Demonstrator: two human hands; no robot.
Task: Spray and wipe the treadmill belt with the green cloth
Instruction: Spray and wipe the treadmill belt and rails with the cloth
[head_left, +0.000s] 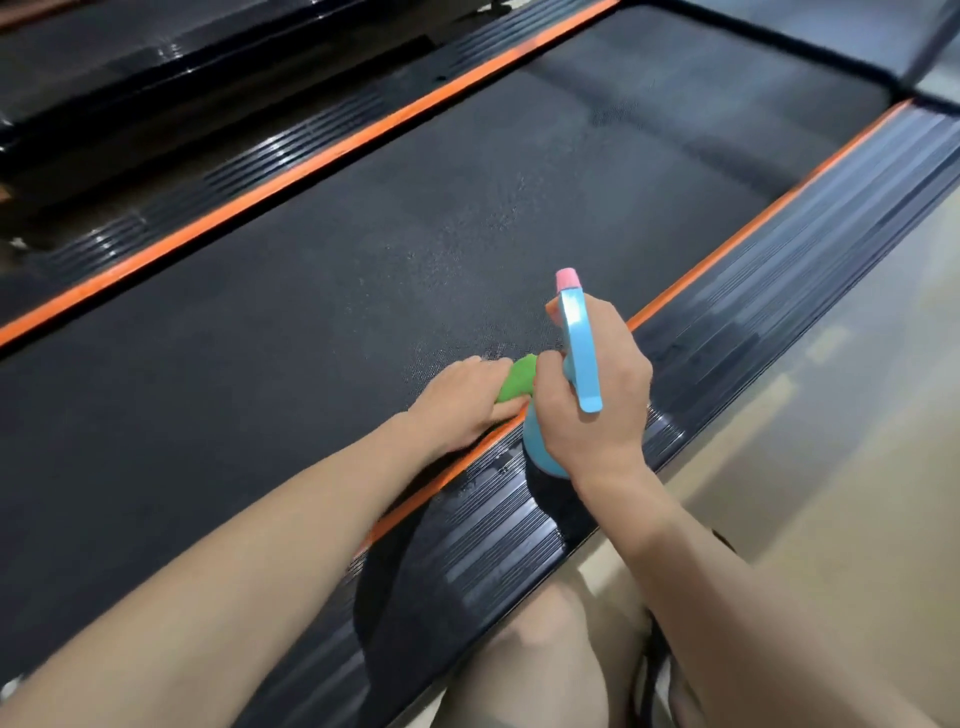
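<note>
The black textured treadmill belt runs diagonally across the view, with a wet speckled patch near its middle. My left hand presses a green cloth onto the belt close to its near orange edge; most of the cloth is hidden under the hand. Just to the right, my right hand grips a blue spray bottle with a pink nozzle, held upright above the side rail, nozzle pointing over the belt.
Orange strips border the belt on both sides. A ribbed black side rail lies on the near side, beige floor beyond it. Another dark treadmill sits at top left. My knee is at the bottom.
</note>
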